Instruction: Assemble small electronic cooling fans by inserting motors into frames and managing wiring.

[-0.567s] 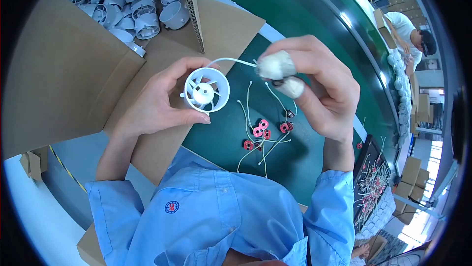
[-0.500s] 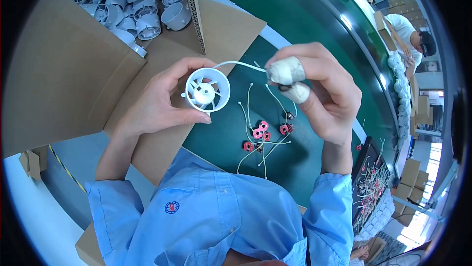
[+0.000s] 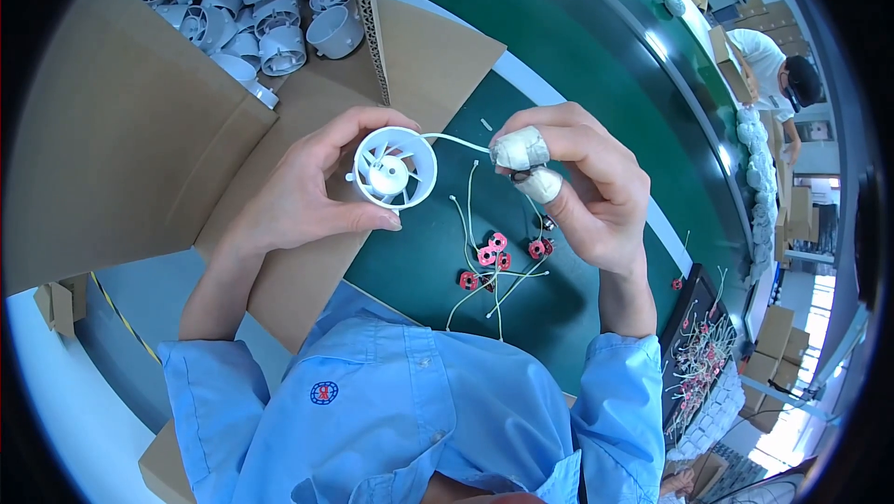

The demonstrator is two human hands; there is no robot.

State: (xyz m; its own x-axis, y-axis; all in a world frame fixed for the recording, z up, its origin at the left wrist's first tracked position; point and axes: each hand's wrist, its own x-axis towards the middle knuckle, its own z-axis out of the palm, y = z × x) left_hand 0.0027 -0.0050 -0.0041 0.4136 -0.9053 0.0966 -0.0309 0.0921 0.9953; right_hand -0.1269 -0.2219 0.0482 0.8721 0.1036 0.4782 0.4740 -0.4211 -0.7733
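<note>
A green conveyor belt [image 3: 549, 29] curved from the top toward the right, with a co-worker [image 3: 765, 55] in a white top and dark cap beyond it, near a row of whitish bundles [image 3: 759, 178]. Brown cartons [image 3: 773, 329] stood farther right. At left, a yellow-and-black stripe [image 3: 122, 318] crossed the greyish floor [image 3: 177, 290].
</note>
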